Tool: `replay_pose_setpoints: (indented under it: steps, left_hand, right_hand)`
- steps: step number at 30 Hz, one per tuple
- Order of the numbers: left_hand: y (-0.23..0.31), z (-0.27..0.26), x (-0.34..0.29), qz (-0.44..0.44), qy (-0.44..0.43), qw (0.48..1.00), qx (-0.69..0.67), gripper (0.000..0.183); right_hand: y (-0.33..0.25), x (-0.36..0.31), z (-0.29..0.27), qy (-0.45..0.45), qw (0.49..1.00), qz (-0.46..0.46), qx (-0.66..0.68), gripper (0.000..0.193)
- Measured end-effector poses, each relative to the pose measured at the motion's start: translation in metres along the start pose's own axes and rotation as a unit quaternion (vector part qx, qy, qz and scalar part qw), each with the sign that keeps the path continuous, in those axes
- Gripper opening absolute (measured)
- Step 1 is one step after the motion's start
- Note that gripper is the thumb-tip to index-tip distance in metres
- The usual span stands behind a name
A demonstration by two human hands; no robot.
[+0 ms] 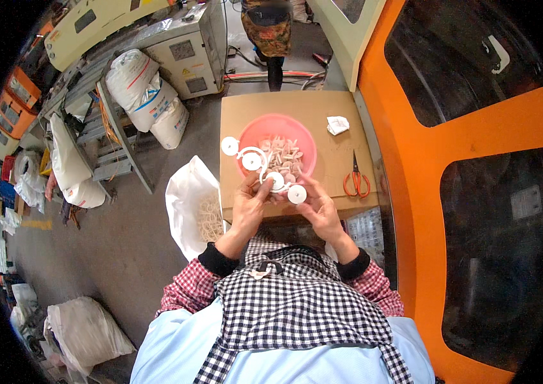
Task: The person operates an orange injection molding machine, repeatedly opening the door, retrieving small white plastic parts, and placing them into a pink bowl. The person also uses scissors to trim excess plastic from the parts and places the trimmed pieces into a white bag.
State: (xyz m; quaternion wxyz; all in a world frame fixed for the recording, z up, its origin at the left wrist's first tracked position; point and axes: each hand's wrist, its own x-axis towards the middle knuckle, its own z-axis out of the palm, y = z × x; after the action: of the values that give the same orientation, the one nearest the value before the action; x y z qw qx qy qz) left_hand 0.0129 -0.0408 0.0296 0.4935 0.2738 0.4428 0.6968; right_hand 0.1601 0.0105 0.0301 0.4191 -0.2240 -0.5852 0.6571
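Over the near edge of a pink basin (pixel 310 137), both my hands hold a white moulded plastic runner (pixel 264 165) with several round discs on its curved arms. My left hand (pixel 247 210) is closed on the runner, its thumb by one of the inner discs. At the other end, my right hand (pixel 324 214) has its thumb and fingers closed about the rightmost disc (pixel 296 194). Fingertips beneath the piece are partly hidden. Loose pale discs with short stems (pixel 284 153) are heaped in the basin.
The basin stands on a cardboard surface (pixel 236 112). Orange-handled scissors (pixel 356 184) and a crumpled white wrapper (pixel 337 125) lie right of it. At left, an open white sack (pixel 185 198) holds bare runners (pixel 209 221). An orange machine (pixel 418 211) borders the right; a person (pixel 268 38) stands beyond.
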Motion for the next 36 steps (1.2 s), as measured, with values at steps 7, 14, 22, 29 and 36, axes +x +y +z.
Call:
replay_pose_setpoints:
  steps: [7,14,22,29,36]
  left_hand:
    - [0.005,-0.001,-0.008,0.068,0.051,0.985,0.148,0.019]
    - [-0.006,-0.014,-0.003,-0.024,0.057,0.998,-0.022,0.021]
    - [0.008,-0.008,-0.008,0.088,0.085,0.975,0.186,0.016]
    - [-0.012,-0.029,0.001,0.312,-0.038,0.850,0.423,0.018]
    - [-0.001,-0.041,0.014,-0.014,0.051,0.992,0.112,0.022]
  right_hand:
    - [0.002,0.002,-0.013,-0.100,0.988,0.057,-0.099,0.021]
    - [-0.003,0.009,-0.005,-0.090,0.969,-0.063,-0.222,0.042]
    - [0.030,0.025,-0.009,-0.051,0.944,0.010,-0.325,0.020]
    - [0.133,0.084,-0.033,-0.093,0.897,-0.155,-0.403,0.019]
    - [0.003,0.071,0.009,-0.171,0.835,-0.297,-0.431,0.020]
